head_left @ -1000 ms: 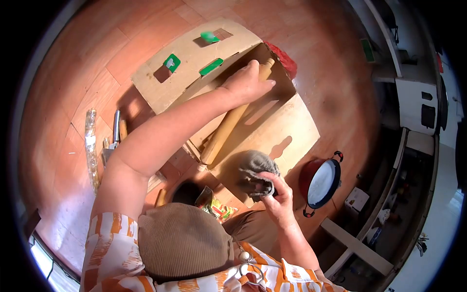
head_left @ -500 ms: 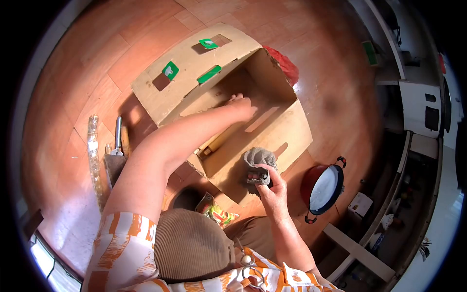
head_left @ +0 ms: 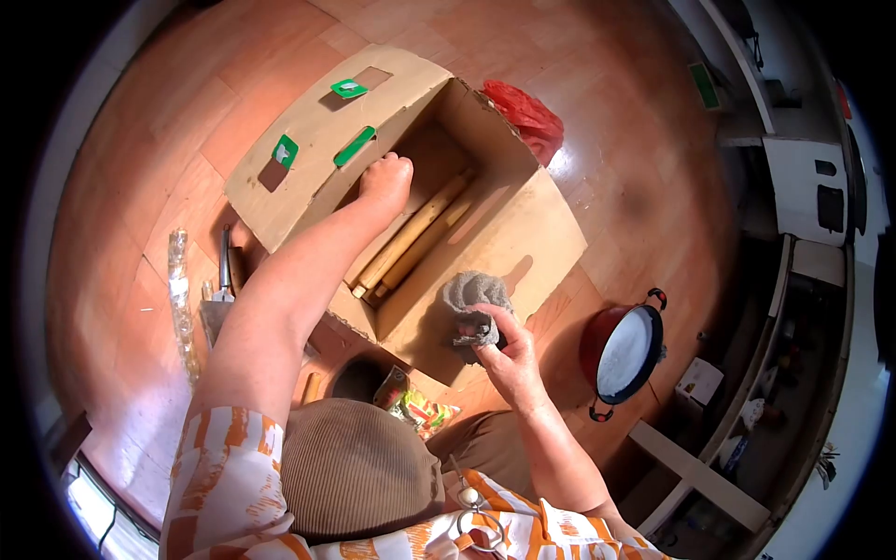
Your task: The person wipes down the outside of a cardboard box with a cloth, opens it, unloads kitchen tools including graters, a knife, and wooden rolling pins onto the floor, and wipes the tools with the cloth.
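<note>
An open cardboard box (head_left: 523, 210) stands on the floor with its flaps folded out. Two wooden rolling pins (head_left: 415, 233) lie side by side along its bottom. My left hand (head_left: 385, 182) is at the box's left side, near the green-edged hand slot. Its fingers are curled closed, and whatever they may hold is hidden from view. A crumpled grey cloth (head_left: 478, 291) is gripped in my right hand (head_left: 511, 350), over the box's near right flap.
A red pot with whitish contents (head_left: 625, 355) stands on the right. Behind the box lies a red plastic bag (head_left: 527, 117). A clear wrapped roll (head_left: 179, 289) and a metal-bladed tool (head_left: 224, 271) are on the left. A colourful packet (head_left: 420, 406) lies near my knees.
My left hand has moved left from the box's middle to its left side, uncovering more of the rolling pins. My right hand still holds the cloth. The view has shifted slightly.
</note>
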### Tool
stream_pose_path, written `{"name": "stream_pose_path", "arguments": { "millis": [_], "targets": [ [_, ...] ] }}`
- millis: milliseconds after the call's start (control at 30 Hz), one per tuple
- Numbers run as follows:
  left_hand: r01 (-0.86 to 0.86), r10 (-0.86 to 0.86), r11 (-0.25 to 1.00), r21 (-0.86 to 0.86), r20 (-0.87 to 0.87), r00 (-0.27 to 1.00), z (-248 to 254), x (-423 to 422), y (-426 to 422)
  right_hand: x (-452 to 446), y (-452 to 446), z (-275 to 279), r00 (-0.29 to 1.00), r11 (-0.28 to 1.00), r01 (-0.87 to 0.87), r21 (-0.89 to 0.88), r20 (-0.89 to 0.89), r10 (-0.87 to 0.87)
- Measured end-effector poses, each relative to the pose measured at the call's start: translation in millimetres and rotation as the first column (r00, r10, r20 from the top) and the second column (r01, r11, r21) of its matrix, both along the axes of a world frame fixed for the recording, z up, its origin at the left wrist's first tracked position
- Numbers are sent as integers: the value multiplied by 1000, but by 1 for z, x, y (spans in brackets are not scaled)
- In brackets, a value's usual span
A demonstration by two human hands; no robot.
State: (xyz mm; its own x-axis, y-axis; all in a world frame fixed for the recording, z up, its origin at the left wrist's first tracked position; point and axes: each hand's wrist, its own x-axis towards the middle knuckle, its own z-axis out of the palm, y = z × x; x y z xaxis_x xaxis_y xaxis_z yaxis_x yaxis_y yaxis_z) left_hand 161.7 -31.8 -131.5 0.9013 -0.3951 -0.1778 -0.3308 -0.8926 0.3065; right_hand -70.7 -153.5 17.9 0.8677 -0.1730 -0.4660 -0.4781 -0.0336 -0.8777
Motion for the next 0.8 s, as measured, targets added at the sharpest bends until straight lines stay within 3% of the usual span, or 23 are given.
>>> {"name": "stream_pose_path", "arguments": {
  "millis": [333,433,500,533,600,633,667,733,800],
  "targets": [
    [-30,35,996,87,-48,998,-1,-4,6,1,3,-3,998,996,-3,86,-62,9],
    [-93,91,995,-16,-111,990,3,3,6,4,1,-4,1000,999,-29,14,0,29],
    [11,-58,988,-152,-308,949,16,7,9,4,0,-7,998,995,6,99,-69,1],
    [-53,-91,921,-385,-347,934,33,7,11,3,0,-10,999,993,15,113,-44,-10],
    [-362,-202,683,-635,-640,741,101,2,29,6,-1,-5,999,997,-15,73,-47,19],
    [-354,-267,559,-750,-567,779,124,-2,45,6,-1,-4,999,992,11,122,-41,-7],
    [-415,-212,499,-761,-571,793,158,-7,66,9,0,2,999,993,-4,115,-51,10],
    [-422,-29,370,-828,-464,885,180,-14,119,6,-5,-5,999,996,-33,88,-13,35],
    [-458,228,389,-799,-398,889,175,-20,182,6,-6,0,998,991,-8,135,-68,17]
  ]
}}
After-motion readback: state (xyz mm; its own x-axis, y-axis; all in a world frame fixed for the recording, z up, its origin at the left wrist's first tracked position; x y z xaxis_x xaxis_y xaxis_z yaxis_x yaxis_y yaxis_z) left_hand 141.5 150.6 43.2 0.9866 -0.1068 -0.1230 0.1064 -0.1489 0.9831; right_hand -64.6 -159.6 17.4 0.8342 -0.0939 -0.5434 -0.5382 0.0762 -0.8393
